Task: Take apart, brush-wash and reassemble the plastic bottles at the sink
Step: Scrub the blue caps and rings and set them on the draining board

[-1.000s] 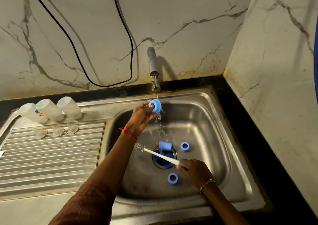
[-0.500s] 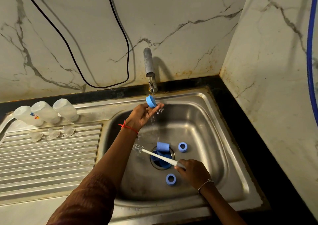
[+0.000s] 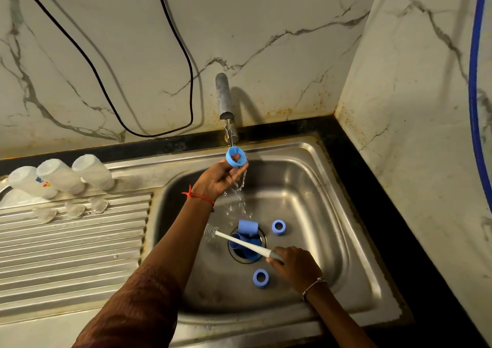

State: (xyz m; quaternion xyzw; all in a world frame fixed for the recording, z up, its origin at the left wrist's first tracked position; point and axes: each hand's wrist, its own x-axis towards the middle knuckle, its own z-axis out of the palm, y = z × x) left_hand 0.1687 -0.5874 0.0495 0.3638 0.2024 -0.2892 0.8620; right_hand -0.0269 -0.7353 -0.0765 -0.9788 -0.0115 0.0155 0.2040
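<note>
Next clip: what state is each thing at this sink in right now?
tap: running.
blue ring: pinched in left hand, under the stream, opening up.
bottle brush: gripped by right hand, over the drain.
two blue rings: loose on the basin floor.
blue caps: lying at the drain.
three bottles: side by side on the drainboard, blue parts off.
clear teats: loose on the drainboard.

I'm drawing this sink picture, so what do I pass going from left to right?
Three clear bottles on the draining board → left hand holding a blue ring under the tap → right hand gripping the brush → blue hose at the far right.
</note>
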